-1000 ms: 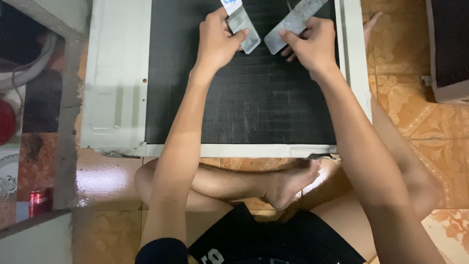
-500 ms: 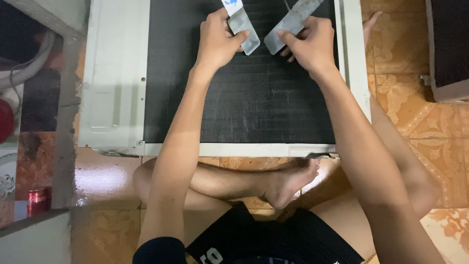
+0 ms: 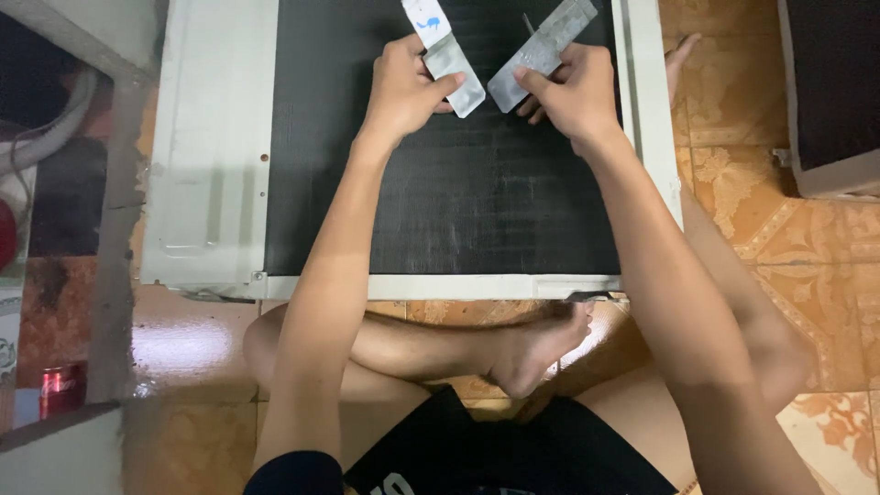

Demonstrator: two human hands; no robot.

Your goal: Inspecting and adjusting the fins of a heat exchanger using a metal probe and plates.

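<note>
A white air-conditioner unit [image 3: 211,147] lies flat on the floor, its black finned coil panel [image 3: 458,202] facing up. My left hand [image 3: 403,87] grips a flat grey metal tool [image 3: 445,55] with a pale handle, pressed on the fins near the panel's top. My right hand [image 3: 573,92] holds a second flat grey metal tool [image 3: 541,50], angled toward the first. The two tool ends nearly meet in a V shape. I sit cross-legged in front of the unit.
Orange patterned floor tiles [image 3: 733,183] surround the unit. A second dark-topped unit [image 3: 834,92] stands at the right. A red can [image 3: 60,390] sits at the lower left beside a grey ledge [image 3: 115,238]. My bare foot [image 3: 536,344] rests below the unit's near edge.
Both hands and their tools stay near the top of the panel; only very slight shifts are visible.
</note>
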